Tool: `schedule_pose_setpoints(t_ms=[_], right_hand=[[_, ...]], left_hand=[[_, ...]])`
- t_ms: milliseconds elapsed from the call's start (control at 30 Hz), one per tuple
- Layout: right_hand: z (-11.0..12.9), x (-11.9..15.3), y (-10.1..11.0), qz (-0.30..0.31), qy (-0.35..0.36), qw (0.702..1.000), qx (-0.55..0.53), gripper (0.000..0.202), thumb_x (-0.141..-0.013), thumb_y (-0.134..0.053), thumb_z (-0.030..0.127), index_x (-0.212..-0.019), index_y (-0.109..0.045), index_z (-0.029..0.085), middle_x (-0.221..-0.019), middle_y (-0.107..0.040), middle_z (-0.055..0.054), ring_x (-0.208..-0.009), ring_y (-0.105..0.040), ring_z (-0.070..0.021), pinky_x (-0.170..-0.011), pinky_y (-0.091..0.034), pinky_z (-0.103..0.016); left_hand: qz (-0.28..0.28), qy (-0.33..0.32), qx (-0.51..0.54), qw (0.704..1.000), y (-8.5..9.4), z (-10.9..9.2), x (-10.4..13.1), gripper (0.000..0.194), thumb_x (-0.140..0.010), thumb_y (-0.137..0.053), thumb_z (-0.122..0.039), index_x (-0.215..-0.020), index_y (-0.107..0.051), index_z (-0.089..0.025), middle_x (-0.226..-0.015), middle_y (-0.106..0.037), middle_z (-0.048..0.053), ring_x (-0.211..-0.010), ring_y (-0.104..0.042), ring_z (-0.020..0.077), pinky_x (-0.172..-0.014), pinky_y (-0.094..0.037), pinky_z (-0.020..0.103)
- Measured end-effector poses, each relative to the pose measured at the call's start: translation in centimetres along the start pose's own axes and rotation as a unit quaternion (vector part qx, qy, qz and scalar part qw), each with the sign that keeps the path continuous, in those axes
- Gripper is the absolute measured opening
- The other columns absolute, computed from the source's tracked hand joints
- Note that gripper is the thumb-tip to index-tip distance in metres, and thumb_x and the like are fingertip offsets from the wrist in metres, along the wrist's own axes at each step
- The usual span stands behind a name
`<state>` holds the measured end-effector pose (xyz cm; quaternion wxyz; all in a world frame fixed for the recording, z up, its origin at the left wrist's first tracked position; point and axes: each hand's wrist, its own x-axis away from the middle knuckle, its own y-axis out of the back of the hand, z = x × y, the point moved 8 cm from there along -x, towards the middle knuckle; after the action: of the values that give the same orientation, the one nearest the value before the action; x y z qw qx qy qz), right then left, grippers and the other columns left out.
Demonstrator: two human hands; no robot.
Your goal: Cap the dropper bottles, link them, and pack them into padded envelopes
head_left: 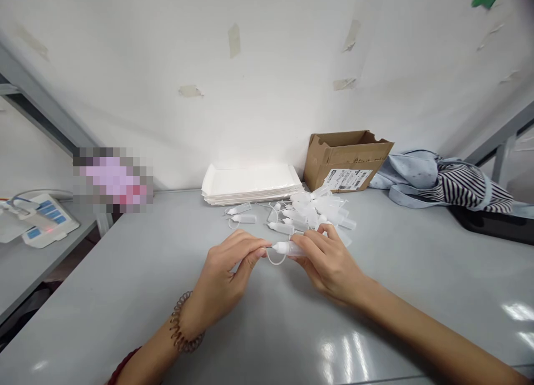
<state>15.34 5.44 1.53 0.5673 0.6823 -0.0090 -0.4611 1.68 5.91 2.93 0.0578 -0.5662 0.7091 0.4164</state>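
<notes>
A small translucent needle-tip squeeze bottle [283, 248] lies sideways in my right hand [327, 260], whose fingers wrap round its body. Its tip points left. My left hand [233, 274] pinches at the end of the thin needle, where the cap on the bottle's white looped strap [275, 262] seems to be; the fingertips hide it. Just beyond my hands is a loose pile of similar bottles [317, 210]. Two or three more bottles [244, 218] lie apart to the left of the pile.
A stack of white trays [252, 182] stands against the wall, beside an open cardboard box [346, 159]. Striped and light-blue cloth [459, 182] lies at the right over a black object [492, 225]. A white device with blue buttons [50, 219] sits on a separate surface at far left.
</notes>
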Motion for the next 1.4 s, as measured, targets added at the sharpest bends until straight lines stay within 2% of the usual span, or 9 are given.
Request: schedule_pose_setpoints(t_ms=[233,400,600,833,1200,1400], right_hand=[[0.3,-0.1,0.2,0.0,0.025,0.998,0.062,0.019,-0.092,-0.037,0.01,-0.09,-0.055,0.011,-0.066,-0.054,-0.002,-0.058,-0.042,-0.014,-0.066,-0.028,-0.031],[0.6,-0.1,0.0,0.014,0.038,0.995,0.089,0.024,-0.094,-0.033,0.012,-0.09,-0.056,0.013,-0.063,-0.05,-0.001,-0.057,-0.04,-0.0148,-0.065,-0.029,-0.031],[0.5,0.0,-0.4,0.027,0.049,0.995,0.088,0.027,-0.094,-0.03,0.009,-0.089,-0.056,0.014,-0.062,-0.048,-0.001,-0.055,-0.035,-0.0143,-0.065,-0.028,-0.029],[0.7,0.2,-0.9,0.029,0.064,0.994,0.08,0.025,-0.094,-0.032,0.01,-0.088,-0.056,0.012,-0.063,-0.049,-0.002,-0.055,-0.037,-0.0149,-0.063,-0.029,-0.029],[0.9,0.6,-1.5,0.036,0.049,0.997,0.048,0.021,-0.094,-0.033,0.013,-0.091,-0.053,0.013,-0.066,-0.054,-0.002,-0.059,-0.046,-0.0155,-0.062,-0.029,-0.029],[1.1,0.5,-1.8,0.031,0.048,0.998,0.032,0.02,-0.094,-0.034,0.013,-0.093,-0.054,0.013,-0.065,-0.053,-0.001,-0.058,-0.045,-0.0148,-0.064,-0.032,-0.029]], left_hand=[[0.016,-0.047,-0.045,0.998,-0.3,-0.3,0.3,0.025,-0.087,-0.05,-0.005,-0.104,-0.063,-0.019,-0.079,-0.063,0.004,-0.074,-0.053,0.0153,-0.064,-0.045,0.027],[0.047,-0.069,-0.081,0.993,-0.8,-0.3,0.5,0.023,-0.088,-0.048,-0.004,-0.102,-0.06,-0.017,-0.081,-0.064,0.005,-0.076,-0.053,0.0164,-0.065,-0.045,0.029],[0.078,-0.068,-0.094,0.99,-1.6,0.2,0.8,0.021,-0.088,-0.046,-0.003,-0.099,-0.058,-0.016,-0.077,-0.061,0.003,-0.072,-0.048,0.0151,-0.064,-0.043,0.028],[0.096,-0.052,-0.098,0.989,-2.3,0.4,1.0,0.021,-0.089,-0.042,-0.003,-0.095,-0.059,-0.015,-0.073,-0.059,0.004,-0.069,-0.045,0.015,-0.061,-0.041,0.027],[0.101,-0.044,-0.084,0.99,-2.3,0.5,0.9,0.021,-0.089,-0.041,-0.005,-0.093,-0.06,-0.015,-0.075,-0.061,0.006,-0.071,-0.049,0.0163,-0.063,-0.043,0.028],[0.117,-0.036,-0.085,0.989,-2.5,1.1,0.6,0.022,-0.09,-0.041,-0.008,-0.092,-0.061,-0.016,-0.077,-0.062,0.006,-0.072,-0.051,0.0169,-0.065,-0.045,0.029]])
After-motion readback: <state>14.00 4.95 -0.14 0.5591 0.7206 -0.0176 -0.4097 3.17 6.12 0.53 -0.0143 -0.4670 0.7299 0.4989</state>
